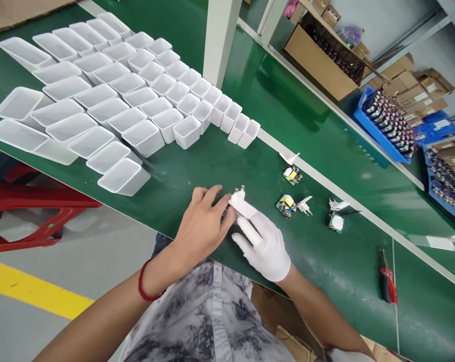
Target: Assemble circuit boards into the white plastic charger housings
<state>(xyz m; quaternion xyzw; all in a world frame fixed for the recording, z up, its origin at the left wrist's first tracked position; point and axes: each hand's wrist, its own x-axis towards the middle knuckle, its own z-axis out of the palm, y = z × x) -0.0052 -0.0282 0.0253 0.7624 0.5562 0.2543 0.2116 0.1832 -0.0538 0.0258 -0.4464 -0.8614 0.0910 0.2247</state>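
My left hand (pixel 201 226), bare with a red cord at the wrist, pinches the left end of a small white plastic piece (pixel 246 205). Short metallic-looking prongs stick up from the top of that piece. In a white glove, my right hand (pixel 268 250) grips the same piece from the right, partly covering it. What lies under the fingertips is hidden. To the right on the green table (pixel 219 166) are small circuit boards with white parts: one board (pixel 292 175) farther back, another board (pixel 286 205) nearer, and a third board (pixel 336 222) with a round white top.
Rows of white plastic cups (pixel 140 137) cover the table's left side. Red-and-black pliers (pixel 387 284) lie at the right. A white post (pixel 220 45) rises behind. Beyond the rail stand a blue bin (pixel 381 131) and cardboard boxes (pixel 317 65). A red stool (pixel 34 208) is at the left.
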